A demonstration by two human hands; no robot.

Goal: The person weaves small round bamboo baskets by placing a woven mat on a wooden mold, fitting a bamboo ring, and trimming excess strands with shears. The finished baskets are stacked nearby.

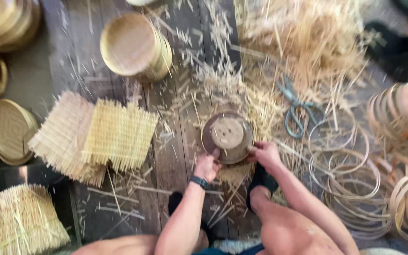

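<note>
1. Bare knees and forearms at bottom edge, closest to the lens; left wrist wears a dark band.
2. Left hand point(207, 166) – fingers closed on the lower-left rim of the round dark wooden mould disc point(227, 137); thumb up on its edge.
3. Right hand point(265, 153) – grips the disc's lower-right rim, fingers curled over the edge.
4. Disc sits on the grey plank floor point(175, 156), centre of view, just ahead of the knees, flat pale face up; woven bamboo peeks out beneath it.
5. Teal-handled scissors point(294, 109) – one pair, up-right of the disc, lying in straw, apart from both hands.
6. Loose pile of pale bamboo trimmings point(303, 42) fills the top right and spills around the disc.
7. Square woven bamboo mats point(119, 134) – two overlapped left of the disc, a third at bottom left.
8. Stack of finished round bamboo trays point(135, 46) top centre-left; more stacks along the left edge, count unclear.
9. Thin bamboo hoop rings point(350, 179) – many, tangled at right, too overlapped to count.
</note>
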